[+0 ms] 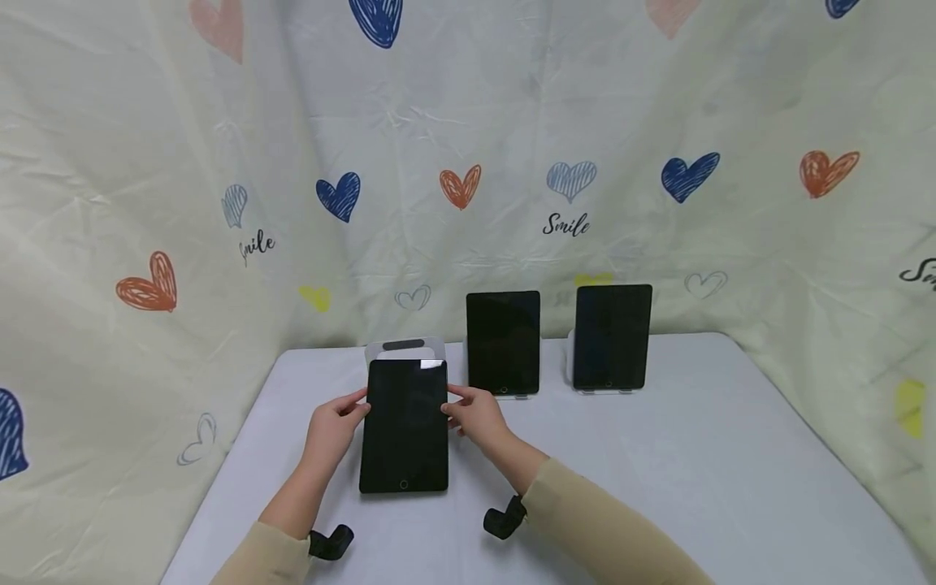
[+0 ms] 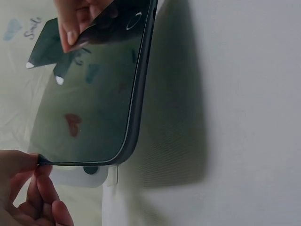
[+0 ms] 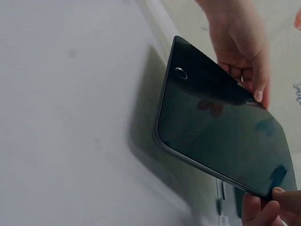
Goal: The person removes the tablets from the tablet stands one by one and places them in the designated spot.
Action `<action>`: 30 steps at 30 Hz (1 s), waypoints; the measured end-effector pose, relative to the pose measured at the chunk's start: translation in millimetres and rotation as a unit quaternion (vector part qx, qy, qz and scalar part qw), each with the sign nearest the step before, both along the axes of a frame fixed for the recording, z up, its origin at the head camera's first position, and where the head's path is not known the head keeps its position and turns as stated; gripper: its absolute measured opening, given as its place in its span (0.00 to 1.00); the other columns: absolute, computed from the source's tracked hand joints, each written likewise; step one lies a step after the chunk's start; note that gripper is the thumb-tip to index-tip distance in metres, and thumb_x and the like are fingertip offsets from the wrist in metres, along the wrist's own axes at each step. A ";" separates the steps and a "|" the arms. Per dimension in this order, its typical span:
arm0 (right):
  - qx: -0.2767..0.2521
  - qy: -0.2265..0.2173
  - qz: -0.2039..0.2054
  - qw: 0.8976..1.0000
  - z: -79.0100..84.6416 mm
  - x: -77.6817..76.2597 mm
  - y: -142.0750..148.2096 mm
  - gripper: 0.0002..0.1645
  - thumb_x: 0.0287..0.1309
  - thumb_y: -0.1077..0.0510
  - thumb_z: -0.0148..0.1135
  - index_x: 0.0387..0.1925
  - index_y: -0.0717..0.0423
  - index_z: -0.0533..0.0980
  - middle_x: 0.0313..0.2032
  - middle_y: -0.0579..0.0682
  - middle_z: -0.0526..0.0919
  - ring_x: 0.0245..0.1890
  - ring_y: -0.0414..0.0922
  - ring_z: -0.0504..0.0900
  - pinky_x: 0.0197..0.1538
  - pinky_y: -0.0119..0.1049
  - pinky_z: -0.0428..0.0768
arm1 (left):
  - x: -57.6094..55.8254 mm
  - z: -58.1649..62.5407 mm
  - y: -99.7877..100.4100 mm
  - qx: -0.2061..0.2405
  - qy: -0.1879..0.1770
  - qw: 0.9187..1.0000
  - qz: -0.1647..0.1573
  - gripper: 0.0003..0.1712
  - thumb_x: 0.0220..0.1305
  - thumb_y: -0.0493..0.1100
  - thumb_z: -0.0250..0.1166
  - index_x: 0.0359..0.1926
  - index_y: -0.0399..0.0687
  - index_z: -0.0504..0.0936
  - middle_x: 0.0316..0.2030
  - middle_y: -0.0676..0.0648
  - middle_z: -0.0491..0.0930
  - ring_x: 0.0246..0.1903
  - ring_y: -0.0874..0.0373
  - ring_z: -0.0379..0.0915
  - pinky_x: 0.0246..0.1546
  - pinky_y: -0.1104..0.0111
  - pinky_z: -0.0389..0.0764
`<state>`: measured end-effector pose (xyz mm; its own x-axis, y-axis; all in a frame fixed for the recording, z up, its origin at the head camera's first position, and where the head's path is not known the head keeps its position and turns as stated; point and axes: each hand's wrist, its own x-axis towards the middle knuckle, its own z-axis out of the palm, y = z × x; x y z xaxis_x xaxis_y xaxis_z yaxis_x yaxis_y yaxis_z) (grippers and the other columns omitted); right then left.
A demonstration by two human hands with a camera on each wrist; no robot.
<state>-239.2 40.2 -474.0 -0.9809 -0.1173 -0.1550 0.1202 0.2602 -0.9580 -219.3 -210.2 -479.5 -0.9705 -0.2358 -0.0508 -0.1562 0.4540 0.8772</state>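
Note:
A black tablet (image 1: 404,431) is held up between both hands, its dark screen facing the head camera and its round button at the bottom. The left hand (image 1: 334,422) pinches its left edge between thumb and fingers; the left wrist view shows this grip (image 2: 28,188) at the tablet's edge. On the opposite edge the right hand (image 1: 478,414) pinches it the same way. In both wrist views the tablet's lower end casts a shadow on the white tabletop and stands off it. Just behind its top sits a white tablet stand (image 1: 373,351) with a dark pad, partly hidden.
Two more black tablets stand upright on stands at the back: a middle tablet (image 1: 503,341) and a right tablet (image 1: 612,337). They rest on a table with a white cover (image 1: 658,487). A curtain printed with hearts (image 1: 497,106) hangs behind and beside the table.

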 end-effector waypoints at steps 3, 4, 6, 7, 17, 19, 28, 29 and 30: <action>0.005 -0.011 0.005 1.000 -3.0 4.1 -1.3 0.26 0.63 0.62 0.65 0.63 0.56 0.76 0.30 0.51 0.84 0.31 0.52 0.86 0.29 0.35 0.79 | 3.0 -3.0 -1.4 -0.004 -0.026 1.000 -0.001 0.22 0.69 0.45 0.63 0.63 0.49 0.79 0.51 0.41 0.81 0.45 0.49 0.70 0.38 0.65 0.75; 0.007 -0.012 0.007 1.000 -3.6 5.3 -1.7 0.26 0.63 0.62 0.65 0.63 0.56 0.76 0.30 0.51 0.85 0.30 0.51 0.86 0.29 0.35 0.79 | 3.8 -4.0 -1.7 -0.005 -0.034 0.999 -0.001 0.22 0.69 0.46 0.63 0.63 0.50 0.79 0.52 0.42 0.80 0.46 0.49 0.71 0.39 0.65 0.76; 0.009 -0.012 0.012 1.000 -5.6 7.0 -2.7 0.26 0.62 0.63 0.65 0.62 0.58 0.76 0.29 0.51 0.85 0.29 0.50 0.86 0.27 0.35 0.79 | 5.2 -6.5 -2.5 -0.008 -0.042 0.999 0.001 0.22 0.69 0.45 0.63 0.63 0.49 0.79 0.52 0.41 0.80 0.46 0.49 0.71 0.41 0.64 0.77; 0.010 -0.012 0.015 1.000 -6.7 7.9 -3.2 0.26 0.61 0.64 0.65 0.62 0.58 0.76 0.29 0.52 0.85 0.28 0.50 0.86 0.26 0.35 0.78 | 6.2 -7.7 -3.0 -0.011 -0.044 0.999 0.003 0.22 0.69 0.45 0.63 0.62 0.48 0.80 0.52 0.40 0.81 0.46 0.48 0.72 0.41 0.63 0.77; 0.043 -0.012 0.040 0.998 -13.9 16.1 -6.7 0.27 0.61 0.64 0.66 0.62 0.60 0.75 0.26 0.50 0.84 0.22 0.44 0.81 0.25 0.35 0.78 | 13.2 -22.7 -7.0 -0.010 -0.059 0.998 0.005 0.21 0.67 0.42 0.64 0.59 0.41 0.81 0.40 0.43 0.83 0.40 0.50 0.74 0.38 0.64 0.77; 0.049 -0.007 0.046 0.998 -14.4 17.8 -6.7 0.28 0.60 0.64 0.67 0.62 0.61 0.75 0.26 0.50 0.84 0.21 0.42 0.79 0.25 0.35 0.78 | 13.9 -24.3 -7.5 -0.014 -0.058 0.998 0.000 0.21 0.67 0.41 0.64 0.59 0.40 0.81 0.38 0.44 0.83 0.39 0.51 0.74 0.37 0.65 0.77; 0.068 -0.007 0.068 0.995 -18.7 24.1 -5.4 0.31 0.57 0.66 0.67 0.63 0.64 0.73 0.24 0.49 0.81 0.18 0.41 0.74 0.25 0.35 0.76 | 14.6 -20.2 -9.6 -0.058 -0.069 0.994 -0.055 0.22 0.64 0.36 0.64 0.59 0.37 0.81 0.32 0.47 0.82 0.33 0.54 0.73 0.31 0.66 0.73; 0.071 -0.008 0.070 0.995 -20.0 24.3 -5.3 0.31 0.57 0.66 0.67 0.63 0.64 0.73 0.24 0.49 0.81 0.18 0.41 0.75 0.25 0.35 0.76 | 14.9 -19.6 -9.7 -0.064 -0.071 0.994 -0.062 0.22 0.64 0.35 0.64 0.58 0.37 0.81 0.32 0.47 0.82 0.33 0.54 0.73 0.31 0.66 0.73; 0.076 -0.009 0.073 0.994 -21.2 24.5 -5.4 0.31 0.56 0.67 0.68 0.62 0.65 0.74 0.24 0.49 0.82 0.18 0.41 0.76 0.25 0.34 0.76 | 15.5 -18.8 -10.0 -0.069 -0.073 0.993 -0.069 0.21 0.63 0.35 0.64 0.58 0.36 0.81 0.32 0.48 0.82 0.32 0.55 0.72 0.31 0.66 0.73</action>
